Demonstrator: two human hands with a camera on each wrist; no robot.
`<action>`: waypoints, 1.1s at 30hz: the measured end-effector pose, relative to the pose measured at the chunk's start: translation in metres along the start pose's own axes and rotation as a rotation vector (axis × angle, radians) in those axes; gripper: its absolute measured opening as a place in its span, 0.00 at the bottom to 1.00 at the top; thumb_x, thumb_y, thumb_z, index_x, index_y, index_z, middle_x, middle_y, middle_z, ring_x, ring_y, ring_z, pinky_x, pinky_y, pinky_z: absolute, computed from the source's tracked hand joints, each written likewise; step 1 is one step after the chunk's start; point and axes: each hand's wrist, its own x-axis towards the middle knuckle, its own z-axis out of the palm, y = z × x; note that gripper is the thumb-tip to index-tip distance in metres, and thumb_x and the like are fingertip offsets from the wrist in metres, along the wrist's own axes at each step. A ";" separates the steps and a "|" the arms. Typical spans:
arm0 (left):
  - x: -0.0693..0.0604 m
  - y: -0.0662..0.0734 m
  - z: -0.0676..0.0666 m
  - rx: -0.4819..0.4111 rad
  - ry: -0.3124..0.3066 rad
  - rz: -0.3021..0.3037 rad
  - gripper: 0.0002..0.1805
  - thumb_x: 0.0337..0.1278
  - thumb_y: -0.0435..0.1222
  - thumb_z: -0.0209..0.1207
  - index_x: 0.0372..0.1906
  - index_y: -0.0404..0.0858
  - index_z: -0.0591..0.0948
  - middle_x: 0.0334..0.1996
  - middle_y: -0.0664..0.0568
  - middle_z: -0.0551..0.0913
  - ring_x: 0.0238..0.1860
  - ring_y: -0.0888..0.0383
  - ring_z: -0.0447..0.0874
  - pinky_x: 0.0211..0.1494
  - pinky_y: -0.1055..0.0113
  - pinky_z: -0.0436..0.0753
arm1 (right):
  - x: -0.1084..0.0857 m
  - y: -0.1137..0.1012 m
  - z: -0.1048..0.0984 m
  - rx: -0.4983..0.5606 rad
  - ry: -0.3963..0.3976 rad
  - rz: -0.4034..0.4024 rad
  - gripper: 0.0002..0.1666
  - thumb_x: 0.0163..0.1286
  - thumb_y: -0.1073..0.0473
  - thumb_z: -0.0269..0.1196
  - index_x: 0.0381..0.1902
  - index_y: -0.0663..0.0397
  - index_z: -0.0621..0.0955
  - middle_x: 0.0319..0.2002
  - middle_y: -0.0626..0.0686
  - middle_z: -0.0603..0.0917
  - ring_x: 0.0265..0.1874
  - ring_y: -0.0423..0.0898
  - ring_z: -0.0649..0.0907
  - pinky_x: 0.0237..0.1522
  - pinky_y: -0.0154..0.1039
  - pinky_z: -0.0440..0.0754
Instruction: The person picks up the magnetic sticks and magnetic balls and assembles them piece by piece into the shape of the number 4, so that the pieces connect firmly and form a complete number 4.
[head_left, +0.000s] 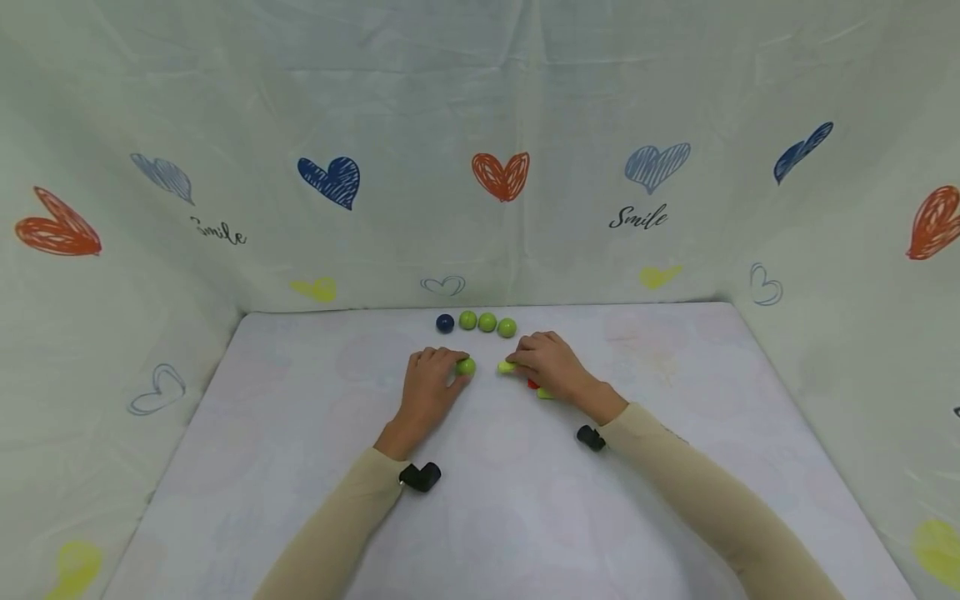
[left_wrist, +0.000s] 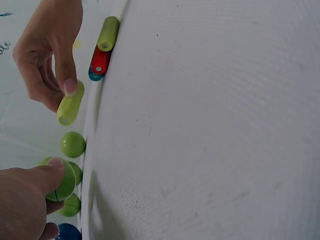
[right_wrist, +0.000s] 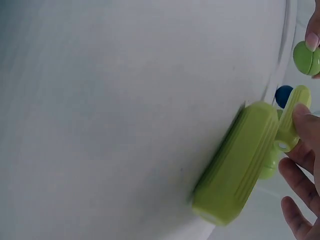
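Observation:
My left hand (head_left: 429, 385) pinches a green ball (head_left: 467, 367) between thumb and fingers, a little above the table in the left wrist view. To its right, my right hand (head_left: 553, 367) pinches a yellow-green ribbed cylinder (head_left: 506, 367); in the right wrist view this cylinder (right_wrist: 291, 120) is tilted between thumb and fingers. Ball and cylinder are apart. Under the right hand lie a red cylinder (left_wrist: 100, 60), a teal piece (left_wrist: 96, 76) mostly hidden behind it, and another yellow-green cylinder (left_wrist: 109, 34).
Beyond the hands, a dark blue ball (head_left: 445, 323) and three green balls, the rightmost one (head_left: 507, 327) included, form a row near the back edge of the white table (head_left: 300, 467). A white cloth (head_left: 420, 100) printed with hearts hangs behind and at both sides.

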 end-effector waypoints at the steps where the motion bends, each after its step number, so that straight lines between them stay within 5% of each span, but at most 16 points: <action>1: 0.000 0.001 0.000 -0.003 -0.001 0.002 0.19 0.64 0.40 0.74 0.58 0.42 0.87 0.52 0.49 0.89 0.56 0.48 0.82 0.69 0.46 0.74 | 0.001 -0.001 0.000 -0.002 0.006 -0.006 0.12 0.68 0.60 0.75 0.49 0.51 0.91 0.41 0.49 0.87 0.46 0.49 0.85 0.57 0.50 0.81; 10: -0.004 0.008 -0.001 -0.003 0.011 0.036 0.19 0.64 0.40 0.74 0.57 0.42 0.86 0.51 0.49 0.89 0.55 0.48 0.82 0.68 0.46 0.74 | 0.008 -0.010 0.004 -0.004 0.040 -0.019 0.11 0.68 0.59 0.75 0.48 0.51 0.91 0.41 0.48 0.87 0.45 0.49 0.85 0.55 0.49 0.80; 33: -0.011 0.009 0.001 0.013 0.022 0.054 0.19 0.64 0.42 0.73 0.57 0.42 0.86 0.50 0.50 0.89 0.54 0.49 0.82 0.66 0.47 0.75 | 0.014 -0.021 0.007 0.004 -0.033 0.007 0.12 0.72 0.56 0.72 0.51 0.51 0.90 0.45 0.49 0.88 0.49 0.48 0.85 0.59 0.49 0.80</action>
